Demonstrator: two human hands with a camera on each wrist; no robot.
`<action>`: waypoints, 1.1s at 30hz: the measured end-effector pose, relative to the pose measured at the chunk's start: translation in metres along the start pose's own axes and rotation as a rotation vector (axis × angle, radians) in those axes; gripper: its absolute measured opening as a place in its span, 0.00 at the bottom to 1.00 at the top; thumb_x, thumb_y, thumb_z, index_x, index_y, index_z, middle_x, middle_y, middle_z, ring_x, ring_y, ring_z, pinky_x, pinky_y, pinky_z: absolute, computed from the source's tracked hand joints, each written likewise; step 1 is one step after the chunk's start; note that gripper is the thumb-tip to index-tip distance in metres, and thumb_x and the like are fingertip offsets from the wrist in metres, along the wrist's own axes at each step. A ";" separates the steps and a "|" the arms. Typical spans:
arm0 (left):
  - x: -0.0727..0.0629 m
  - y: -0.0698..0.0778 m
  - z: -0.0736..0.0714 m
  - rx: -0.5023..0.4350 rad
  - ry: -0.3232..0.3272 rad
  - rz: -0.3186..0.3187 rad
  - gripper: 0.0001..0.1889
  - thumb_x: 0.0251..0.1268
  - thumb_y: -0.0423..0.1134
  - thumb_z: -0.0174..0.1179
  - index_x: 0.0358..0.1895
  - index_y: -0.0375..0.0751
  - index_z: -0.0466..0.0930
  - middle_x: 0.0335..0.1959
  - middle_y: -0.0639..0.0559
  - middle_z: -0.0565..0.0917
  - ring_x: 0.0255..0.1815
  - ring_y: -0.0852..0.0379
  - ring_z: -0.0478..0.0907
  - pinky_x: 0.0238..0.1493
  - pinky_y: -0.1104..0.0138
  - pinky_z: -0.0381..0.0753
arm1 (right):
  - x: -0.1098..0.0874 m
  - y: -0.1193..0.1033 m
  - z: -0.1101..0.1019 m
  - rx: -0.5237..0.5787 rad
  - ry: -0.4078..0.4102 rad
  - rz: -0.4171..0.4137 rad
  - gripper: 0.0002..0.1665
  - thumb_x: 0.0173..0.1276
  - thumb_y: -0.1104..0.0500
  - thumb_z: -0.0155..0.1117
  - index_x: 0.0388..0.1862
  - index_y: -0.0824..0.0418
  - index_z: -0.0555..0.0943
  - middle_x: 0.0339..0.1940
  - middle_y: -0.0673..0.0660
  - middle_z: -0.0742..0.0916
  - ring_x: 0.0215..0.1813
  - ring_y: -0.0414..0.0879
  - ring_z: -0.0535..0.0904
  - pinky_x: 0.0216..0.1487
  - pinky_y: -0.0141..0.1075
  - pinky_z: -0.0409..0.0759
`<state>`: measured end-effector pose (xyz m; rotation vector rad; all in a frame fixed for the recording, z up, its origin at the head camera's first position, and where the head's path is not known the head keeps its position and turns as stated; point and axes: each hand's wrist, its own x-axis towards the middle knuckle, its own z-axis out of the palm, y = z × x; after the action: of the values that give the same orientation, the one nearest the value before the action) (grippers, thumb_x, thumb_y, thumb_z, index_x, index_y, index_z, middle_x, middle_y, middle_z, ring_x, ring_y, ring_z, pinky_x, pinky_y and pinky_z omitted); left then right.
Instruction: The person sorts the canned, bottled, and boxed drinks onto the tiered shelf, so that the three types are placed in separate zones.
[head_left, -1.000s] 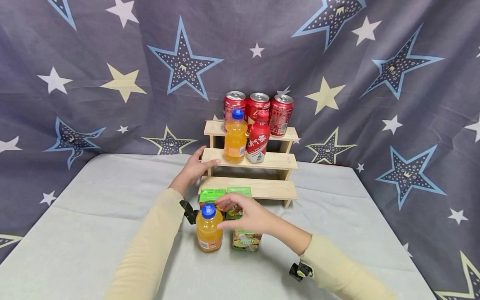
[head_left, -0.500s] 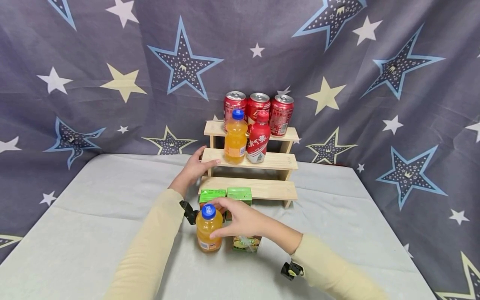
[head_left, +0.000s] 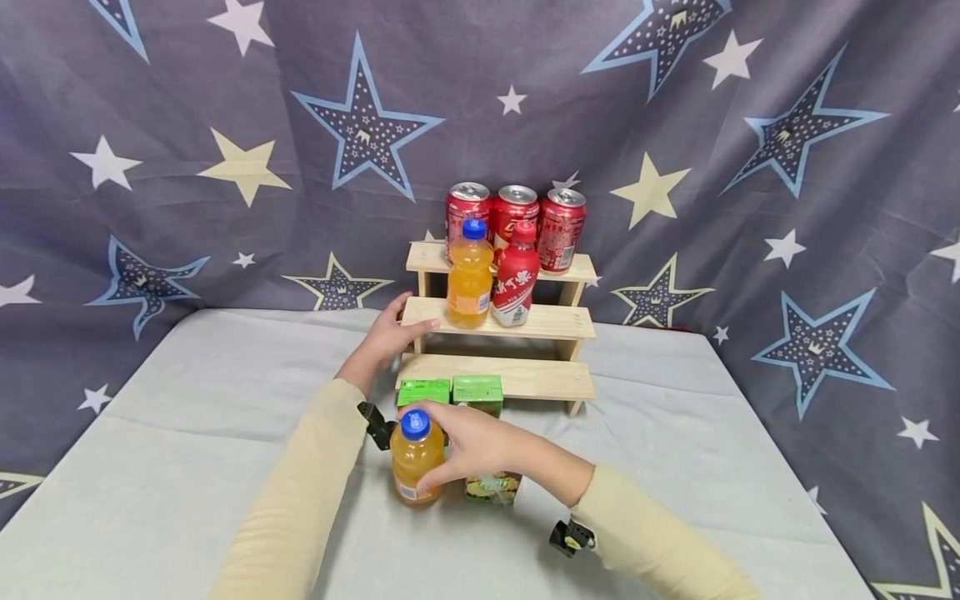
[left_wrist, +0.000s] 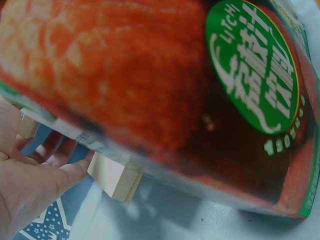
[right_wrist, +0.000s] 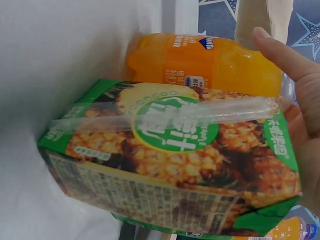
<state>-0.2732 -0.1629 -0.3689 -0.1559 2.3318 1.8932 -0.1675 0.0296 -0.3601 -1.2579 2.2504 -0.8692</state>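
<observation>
My right hand [head_left: 480,442] holds an orange soda bottle [head_left: 414,468] with a blue cap, upright on the table, thumb in front and fingers partly hidden behind it. My left hand [head_left: 384,340] grips the left end of the middle step of a wooden tiered rack [head_left: 540,321], thumb on top. Close to the right hand is a pineapple juice box [right_wrist: 175,135] with a straw on its face. A litchi juice box [left_wrist: 115,80] fills much of the left wrist view. Behind the held bottle show the green tops of two juice boxes [head_left: 477,387].
Three red cans [head_left: 561,229] stand on the rack's top step. A second orange soda bottle [head_left: 469,279] and a red-and-white bottle [head_left: 515,279] stand on the middle step. A star-printed cloth [head_left: 247,108] hangs behind the pale table [head_left: 645,433].
My right hand has moved left and closed round the orange soda bottle, covering more of the juice boxes. The left hand has stayed on the rack.
</observation>
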 end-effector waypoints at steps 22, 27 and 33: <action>-0.008 0.003 0.001 0.002 -0.002 0.005 0.46 0.60 0.37 0.61 0.75 0.44 0.38 0.72 0.34 0.55 0.63 0.37 0.66 0.60 0.48 0.73 | -0.002 0.000 0.000 0.003 0.074 -0.063 0.41 0.53 0.52 0.74 0.65 0.56 0.68 0.53 0.50 0.82 0.52 0.36 0.78 0.53 0.25 0.76; 0.006 -0.009 -0.002 0.005 0.005 0.009 0.48 0.59 0.40 0.63 0.76 0.48 0.39 0.72 0.37 0.55 0.64 0.38 0.66 0.60 0.50 0.74 | -0.004 -0.001 -0.001 0.075 0.099 -0.060 0.41 0.52 0.53 0.74 0.64 0.55 0.68 0.54 0.49 0.82 0.52 0.35 0.78 0.54 0.26 0.76; 0.017 -0.019 0.000 0.039 0.031 0.018 0.47 0.59 0.43 0.63 0.76 0.50 0.40 0.71 0.38 0.57 0.62 0.40 0.68 0.58 0.52 0.76 | -0.007 -0.002 0.000 0.194 0.136 -0.022 0.41 0.50 0.53 0.75 0.63 0.49 0.68 0.55 0.46 0.81 0.54 0.35 0.76 0.56 0.31 0.77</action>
<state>-0.2872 -0.1670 -0.3900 -0.1614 2.3959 1.8656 -0.1631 0.0351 -0.3580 -1.1684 2.1947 -1.1826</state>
